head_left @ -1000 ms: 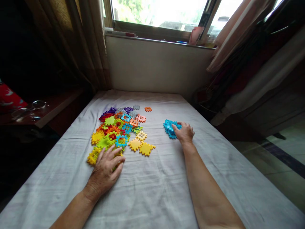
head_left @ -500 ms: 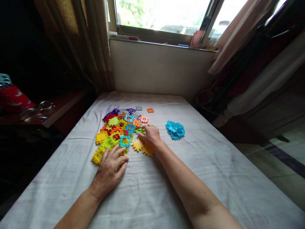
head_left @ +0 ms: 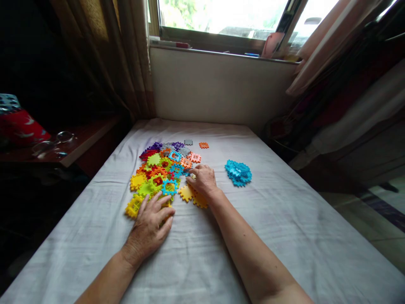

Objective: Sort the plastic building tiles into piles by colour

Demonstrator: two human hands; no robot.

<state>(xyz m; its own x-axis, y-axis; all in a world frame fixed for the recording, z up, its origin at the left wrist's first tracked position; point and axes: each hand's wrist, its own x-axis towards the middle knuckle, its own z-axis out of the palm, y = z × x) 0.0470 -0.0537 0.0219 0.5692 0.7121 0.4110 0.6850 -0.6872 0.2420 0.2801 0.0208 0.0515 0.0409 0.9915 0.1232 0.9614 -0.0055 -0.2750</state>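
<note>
Many flat plastic interlocking tiles with notched edges lie in a mixed pile of yellow, green, red, orange, blue, grey and purple. My left hand rests with spread fingers on the near end of the pile, over yellow and green tiles. At the pile's right edge, my right hand has its fingers curled down; what they hold, if anything, is hidden. A blue tile shows by its fingertips. Pale yellow-orange tiles lie partly under that hand. Apart on the right sits a heap of blue tiles.
A pale sheet covers the bed. One orange tile lies alone beyond the pile. Eyeglasses and a red container stand on a side table at left. Clothes hang at right; a window is ahead.
The view has shifted slightly. By my right fingertips, a green tile that showed before is out of sight and a blue one shows. My left hand stays on the pile.
</note>
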